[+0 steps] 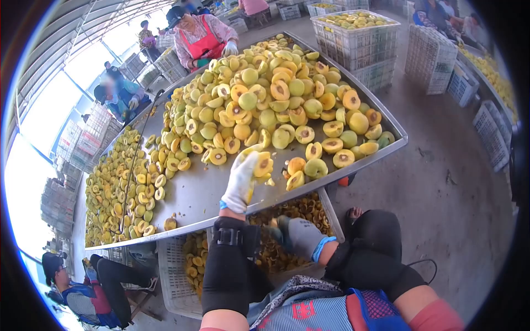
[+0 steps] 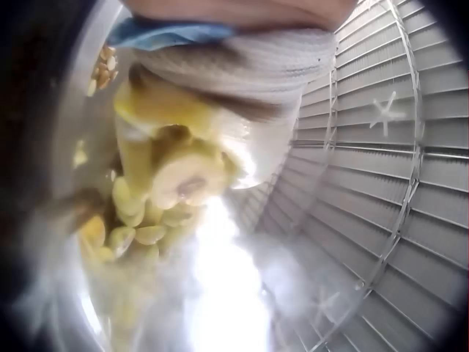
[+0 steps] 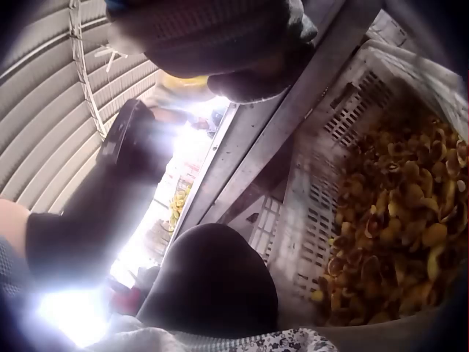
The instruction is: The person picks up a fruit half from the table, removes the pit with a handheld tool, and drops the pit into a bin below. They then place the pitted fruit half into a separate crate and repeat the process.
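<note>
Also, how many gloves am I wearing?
2: a white glove on your left hand, over the metal table, and a grey glove on your right hand, lower down.

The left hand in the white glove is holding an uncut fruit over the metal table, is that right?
Not quite: the fruit is cut open, not uncut; the head view shows its yellow cut face with a brown centre. The left hand in the white glove is indeed holding it over the metal table.

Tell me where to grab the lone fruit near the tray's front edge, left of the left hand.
Pinch the fruit by opposite rounded sides, probably best from the right and above: bare tray lies on that side, while more pieces lie left.
</note>
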Demonstrator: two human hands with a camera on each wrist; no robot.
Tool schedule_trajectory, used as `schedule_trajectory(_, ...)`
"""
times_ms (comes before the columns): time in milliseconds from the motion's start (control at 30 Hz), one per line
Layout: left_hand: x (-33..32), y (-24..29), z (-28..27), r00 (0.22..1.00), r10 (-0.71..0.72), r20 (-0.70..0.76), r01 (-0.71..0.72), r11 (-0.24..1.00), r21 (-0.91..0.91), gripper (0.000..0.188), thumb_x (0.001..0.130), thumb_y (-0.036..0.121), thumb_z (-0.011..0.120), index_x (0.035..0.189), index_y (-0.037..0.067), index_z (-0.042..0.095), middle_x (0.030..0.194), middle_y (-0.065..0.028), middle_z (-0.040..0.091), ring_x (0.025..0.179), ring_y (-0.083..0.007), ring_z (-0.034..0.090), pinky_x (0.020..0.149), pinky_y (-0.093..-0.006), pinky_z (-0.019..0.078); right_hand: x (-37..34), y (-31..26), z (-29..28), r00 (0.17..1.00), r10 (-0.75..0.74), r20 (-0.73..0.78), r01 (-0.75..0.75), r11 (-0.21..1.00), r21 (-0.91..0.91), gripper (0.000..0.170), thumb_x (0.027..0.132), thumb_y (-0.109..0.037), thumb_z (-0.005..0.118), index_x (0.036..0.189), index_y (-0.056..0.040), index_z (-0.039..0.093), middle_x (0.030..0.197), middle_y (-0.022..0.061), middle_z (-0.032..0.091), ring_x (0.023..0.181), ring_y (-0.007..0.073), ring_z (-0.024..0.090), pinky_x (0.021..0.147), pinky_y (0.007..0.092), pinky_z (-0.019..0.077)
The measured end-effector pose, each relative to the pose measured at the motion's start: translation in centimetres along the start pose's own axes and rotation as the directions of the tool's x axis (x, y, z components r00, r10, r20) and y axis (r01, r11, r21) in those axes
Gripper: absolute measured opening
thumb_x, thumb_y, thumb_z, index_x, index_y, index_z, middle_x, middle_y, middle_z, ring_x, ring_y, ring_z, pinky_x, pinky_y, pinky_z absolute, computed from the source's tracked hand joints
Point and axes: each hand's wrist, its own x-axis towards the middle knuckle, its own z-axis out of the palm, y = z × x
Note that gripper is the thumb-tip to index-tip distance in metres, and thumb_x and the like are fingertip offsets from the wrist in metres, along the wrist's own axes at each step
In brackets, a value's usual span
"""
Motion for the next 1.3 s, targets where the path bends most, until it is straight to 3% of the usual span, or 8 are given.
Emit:
schedule_trajectory(67,-3.1,0.4,-1.1,0.999,0.039,-0.014,-0.041,0.994,-0.101,0.046,0.101,0.042,0.053,0.129,0.006,0.058,0.116,-0.0113,0.068,0.097,-0.0202,0.068,0.079,-0.0346,0.0571,1.0,0.4,1.1,0.981,-0.039,-0.189,0.089,0.962,0.259,0.034,0.101,-0.034,0.057,0.107,-0.0017,0.066,0.082,0.0185,0.069,0.073,0.0272,0.067,0.069,0.0409,0.0513)
schedule_trajectory(167,-7.2,1.4,0.0,0.993,0.041,-0.11,-0.051,0.994,-0.094,0.048,0.105,0.043,0.047,0.131,0.004,0.057,0.117,-0.0148,0.068,0.097,-0.0231,0.068,0.081,-0.0347,0.0571,1.4,-1.4,0.4,0.966,-0.08,-0.245,0.189,0.867,0.461,0.033,0.103,-0.032,0.055,0.112,-0.0021,0.064,0.091,0.0237,0.07,0.088,0.0441,0.067,0.072,0.0423,0.0523)
schedule_trajectory(400,-10.3,-0.9,2.2,0.979,0.182,-0.09,-0.194,0.97,-0.144,0.046,0.107,0.037,0.044,0.132,0.0,0.055,0.117,-0.0167,0.066,0.103,-0.0212,0.065,0.093,-0.032,0.0516,2.6,-1.1,1.7,0.935,-0.087,-0.345,0.236,0.878,0.418,0.038,0.104,-0.034,0.054,0.115,0.0005,0.064,0.088,0.0232,0.07,0.082,0.0264,0.071,0.072,0.04,0.0525)
schedule_trajectory(500,-9.6,-2.8,1.7,0.931,0.348,-0.106,-0.335,0.934,0.126,0.044,0.106,0.035,0.047,0.132,0.001,0.055,0.117,-0.0162,0.066,0.102,-0.024,0.065,0.091,-0.0355,0.0534,2.7,-0.6,2.0,0.951,-0.059,-0.303,0.209,0.846,0.49,0.04,0.104,-0.036,0.052,0.115,0.0012,0.064,0.089,0.0216,0.071,0.082,0.0228,0.069,0.074,0.039,0.0527)
schedule_trajectory(800,-9.4,-6.8,1.6,0.905,0.181,-0.386,-0.282,0.934,-0.222,0.04,0.103,0.039,0.052,0.121,0.005,0.058,0.115,-0.0145,0.066,0.103,-0.0282,0.066,0.088,-0.0415,0.0564,2.5,-0.1,3.2,1.0,0.018,-0.019,-0.001,0.762,0.647,0.038,0.106,-0.034,0.05,0.113,0.0007,0.066,0.098,0.0044,0.07,0.091,0.0082,0.057,0.081,0.0272,0.0508)
schedule_trajectory(933,-10.6,-6.4,3.0,0.825,0.437,-0.358,-0.391,0.899,0.197,0.04,0.105,0.039,0.049,0.121,0.004,0.059,0.113,-0.0138,0.065,0.098,-0.0256,0.066,0.086,-0.0391,0.0558,2.1,0.2,3.6,0.999,0.007,-0.032,0.016,0.761,0.649,0.052,0.105,-0.047,0.048,0.109,0.0013,0.067,0.09,0.0088,0.071,0.084,0.0115,0.059,0.076,0.0317,0.052)
schedule_trajectory(1000,-10.4,-5.9,3.2,0.867,0.276,-0.415,-0.344,0.934,-0.098,0.036,0.106,0.032,0.047,0.117,0.001,0.061,0.108,-0.0121,0.066,0.093,-0.021,0.065,0.082,-0.0317,0.0545,2.0,0.4,3.8,0.999,0.016,-0.042,0.014,0.781,0.624,0.053,0.105,-0.047,0.047,0.108,0.0014,0.067,0.089,0.0074,0.07,0.083,0.0113,0.059,0.075,0.0316,0.0518)
schedule_trajectory(1300,-11.1,-5.0,1.2,0.964,0.172,-0.202,-0.199,0.973,-0.121,0.044,0.104,0.04,0.046,0.121,0.002,0.059,0.107,-0.0181,0.067,0.093,-0.0289,0.067,0.083,-0.0409,0.0583,0.5,-2.6,0.6,0.976,0.062,0.21,-0.194,0.688,0.7,0.052,0.104,-0.052,0.048,0.106,-0.004,0.067,0.072,-0.0014,0.058,0.064,0.006,0.05,0.055,0.0254,0.0416)
